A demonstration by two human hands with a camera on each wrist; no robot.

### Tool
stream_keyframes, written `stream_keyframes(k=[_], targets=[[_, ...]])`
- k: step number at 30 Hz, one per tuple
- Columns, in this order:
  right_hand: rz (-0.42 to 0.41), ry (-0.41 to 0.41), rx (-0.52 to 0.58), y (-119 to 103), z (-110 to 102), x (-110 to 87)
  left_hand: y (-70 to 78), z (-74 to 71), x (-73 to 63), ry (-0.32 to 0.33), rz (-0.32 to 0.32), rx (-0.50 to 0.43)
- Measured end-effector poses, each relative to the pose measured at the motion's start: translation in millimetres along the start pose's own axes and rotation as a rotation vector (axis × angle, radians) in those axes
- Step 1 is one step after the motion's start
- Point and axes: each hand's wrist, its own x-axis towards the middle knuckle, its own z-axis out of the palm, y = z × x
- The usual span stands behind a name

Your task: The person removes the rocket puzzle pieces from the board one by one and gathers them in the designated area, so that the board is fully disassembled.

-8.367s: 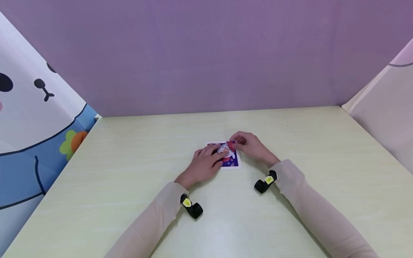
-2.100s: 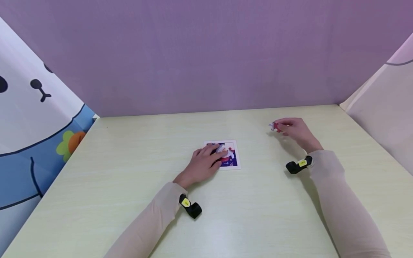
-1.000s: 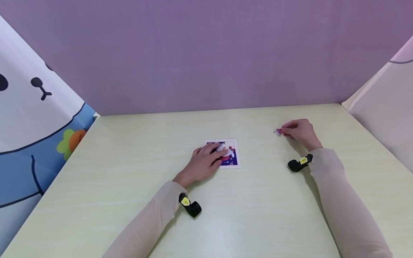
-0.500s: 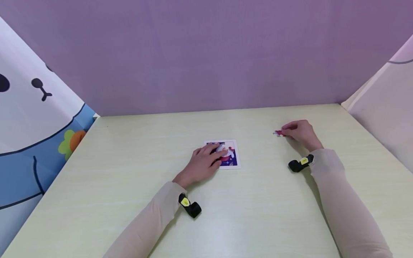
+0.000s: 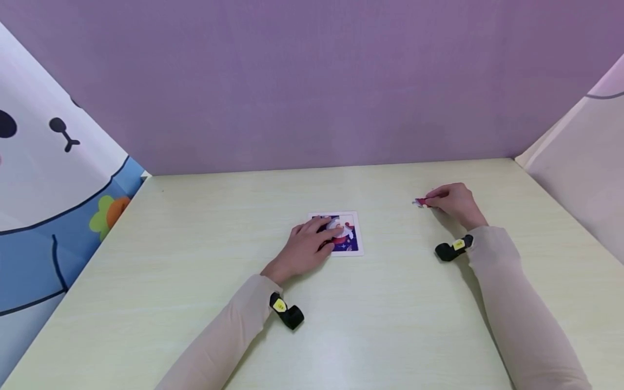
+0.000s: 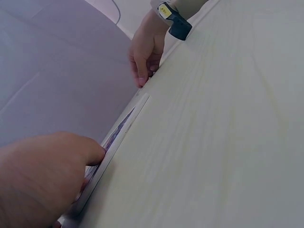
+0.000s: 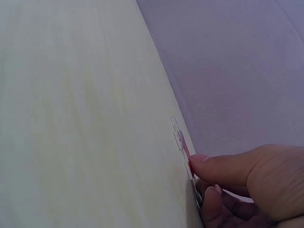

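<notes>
A small jigsaw puzzle [image 5: 350, 246] with a white border and a purple, red and white picture lies on the table. My left hand [image 5: 304, 246] rests on it, fingers spread over its left part and hiding that side. A pale patch shows in the puzzle's upper right. Farther off to the right, my right hand [image 5: 453, 203] pinches a red and white puzzle piece [image 5: 420, 202] low at the tabletop. The right wrist view shows the knobbed edge of the puzzle piece [image 7: 178, 135] beyond the thumb. In the left wrist view, the puzzle [image 6: 126, 128] appears nearly edge-on.
The pale wooden table [image 5: 219, 216] meets a purple panel [image 5: 312, 86] along its back edge. A cartoon-printed cloth [image 5: 63, 162] hangs at the left, and a pale cloth [image 5: 585, 157] at the right. Each wrist wears a black strap camera.
My right hand has gone from the puzzle's upper right corner to the far right, taking a piece with it. It then lowered the piece to the tabletop. My left hand has stayed put.
</notes>
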Motion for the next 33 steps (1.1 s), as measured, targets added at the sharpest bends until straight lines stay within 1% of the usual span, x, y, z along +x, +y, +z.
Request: stream_keyframes(k=[8, 24, 29, 33], targets=[[-0.007, 0.012, -0.020, 0.1, 0.8, 0.9, -0.9, 1.5, 0.7, 0.004, -0.003, 0.002], [-0.039, 0.000, -0.056, 0.7, -1.5, -1.4, 1.5, 1.3, 2.1, -0.007, -0.007, -0.003], [-0.044, -0.002, -0.045, -4.6, -3.8, -3.9, 2.8, 1.1, 2.0, -0.003, -0.005, -0.011], [-0.060, -0.005, -0.023, -13.8, -5.1, -6.8, 3.7, 1.3, 3.3, 0.003, 0.000, -0.013]])
